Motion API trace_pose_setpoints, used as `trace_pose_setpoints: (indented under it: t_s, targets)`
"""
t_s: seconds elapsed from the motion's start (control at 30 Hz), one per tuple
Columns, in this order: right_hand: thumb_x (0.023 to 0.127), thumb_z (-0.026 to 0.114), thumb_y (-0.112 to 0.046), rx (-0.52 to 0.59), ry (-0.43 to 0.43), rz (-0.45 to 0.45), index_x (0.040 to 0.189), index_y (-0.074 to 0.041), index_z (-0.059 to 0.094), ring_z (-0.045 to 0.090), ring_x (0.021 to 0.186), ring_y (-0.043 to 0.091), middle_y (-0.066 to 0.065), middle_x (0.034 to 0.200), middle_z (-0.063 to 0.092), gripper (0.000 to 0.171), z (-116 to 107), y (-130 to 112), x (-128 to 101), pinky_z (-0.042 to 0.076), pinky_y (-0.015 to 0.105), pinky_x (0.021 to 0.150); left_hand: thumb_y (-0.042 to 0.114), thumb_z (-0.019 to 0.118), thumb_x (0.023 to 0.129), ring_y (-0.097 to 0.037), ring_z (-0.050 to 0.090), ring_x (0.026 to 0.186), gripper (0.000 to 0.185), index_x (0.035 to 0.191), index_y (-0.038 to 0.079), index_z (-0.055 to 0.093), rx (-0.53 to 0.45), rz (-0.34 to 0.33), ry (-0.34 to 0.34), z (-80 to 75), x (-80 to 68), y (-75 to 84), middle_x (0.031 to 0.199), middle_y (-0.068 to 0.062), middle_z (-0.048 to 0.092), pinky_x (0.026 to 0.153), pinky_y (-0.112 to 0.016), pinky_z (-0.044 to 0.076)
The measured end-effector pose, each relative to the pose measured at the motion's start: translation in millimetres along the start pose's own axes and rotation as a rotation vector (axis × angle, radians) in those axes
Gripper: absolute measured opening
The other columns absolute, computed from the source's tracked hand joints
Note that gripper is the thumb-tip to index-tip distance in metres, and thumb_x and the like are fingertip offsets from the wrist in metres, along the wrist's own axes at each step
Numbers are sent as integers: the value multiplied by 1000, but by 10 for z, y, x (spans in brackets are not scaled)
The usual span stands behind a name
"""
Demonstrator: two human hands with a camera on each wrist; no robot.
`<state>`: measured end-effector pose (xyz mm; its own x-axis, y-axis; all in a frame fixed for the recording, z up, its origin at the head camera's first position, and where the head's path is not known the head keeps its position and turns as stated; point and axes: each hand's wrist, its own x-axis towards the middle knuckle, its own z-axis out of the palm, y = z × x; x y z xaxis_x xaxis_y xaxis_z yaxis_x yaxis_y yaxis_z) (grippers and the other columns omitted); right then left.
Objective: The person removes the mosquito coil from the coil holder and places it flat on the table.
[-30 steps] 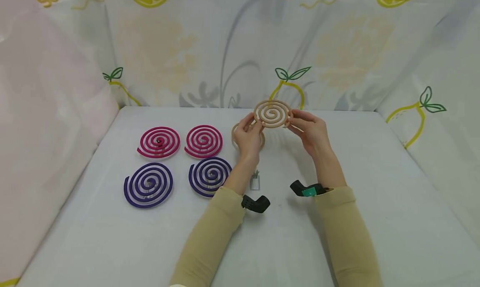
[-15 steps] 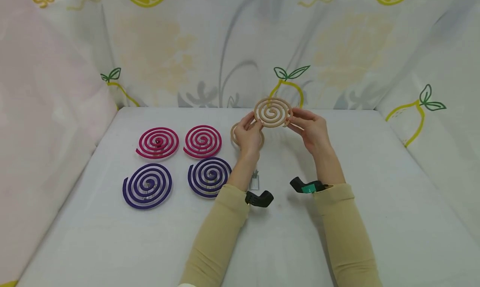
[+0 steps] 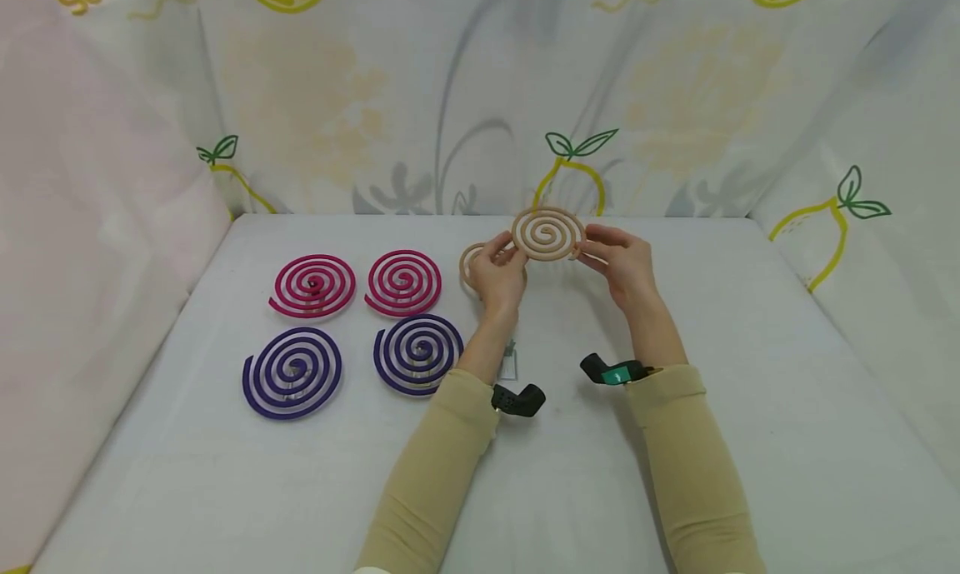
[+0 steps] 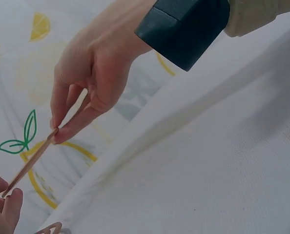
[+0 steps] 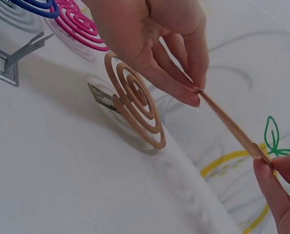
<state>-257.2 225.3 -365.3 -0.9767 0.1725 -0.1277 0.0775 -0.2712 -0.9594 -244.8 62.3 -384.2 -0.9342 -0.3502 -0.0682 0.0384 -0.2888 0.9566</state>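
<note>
A tan mosquito coil point(image 3: 548, 233) is held up above the far part of the table. My left hand point(image 3: 500, 279) pinches its left rim between thumb and fingers. On the opposite rim, my right hand point(image 3: 621, 264) pinches it near the outer end. Both wrist views catch this coil edge-on as a thin strip. Behind my left hand, partly hidden in the head view, a second tan coil point(image 5: 135, 100) sits tilted on a small metal stand point(image 5: 102, 97). A bare metal coil stand point(image 3: 509, 364) lies on the table just right of my left forearm.
To the left are two pink coils point(image 3: 312, 287), point(image 3: 402, 283) in the back row. Two dark purple coils point(image 3: 292, 372), point(image 3: 417, 354) lie nearer, the right one beside my left forearm. A lemon-print cloth point(image 3: 660, 99) hangs behind the white table point(image 3: 750, 441).
The held coil rises slightly, then drops a little lower and looks flatter. My left forearm has shifted a little to the right. Both hands keep their pinch on the rim.
</note>
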Motion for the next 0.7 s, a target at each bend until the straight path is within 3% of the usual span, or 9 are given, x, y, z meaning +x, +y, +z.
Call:
trace_pose_setpoints:
  t_s: [0.17, 0.37, 0.7]
  targets:
    - [88, 66, 12, 16, 29, 11, 129, 14, 56, 72, 82, 14, 9, 99, 67, 43, -47, 22, 21, 60, 26, 79, -5, 68, 86, -25, 70, 102, 34, 120, -4, 68, 45, -17, -37, 8, -23, -12, 115, -20, 70, 76, -19, 55]
    - [88, 64, 13, 2, 54, 37, 133, 15, 52, 70, 83, 13, 9, 101, 65, 46, -99, 44, 18, 59, 25, 81, -5, 63, 87, -25, 67, 111, 39, 126, -2, 65, 100, -61, -102, 19, -45, -58, 122, -18, 69, 92, -28, 55]
    - [89, 62, 15, -23, 89, 67, 135, 16, 47, 70, 82, 11, 10, 102, 63, 49, -163, 126, 59, 59, 22, 80, -2, 52, 94, -28, 53, 133, 46, 140, -4, 51, 122, -138, -215, 35, -70, -125, 145, -21, 52, 110, -32, 44]
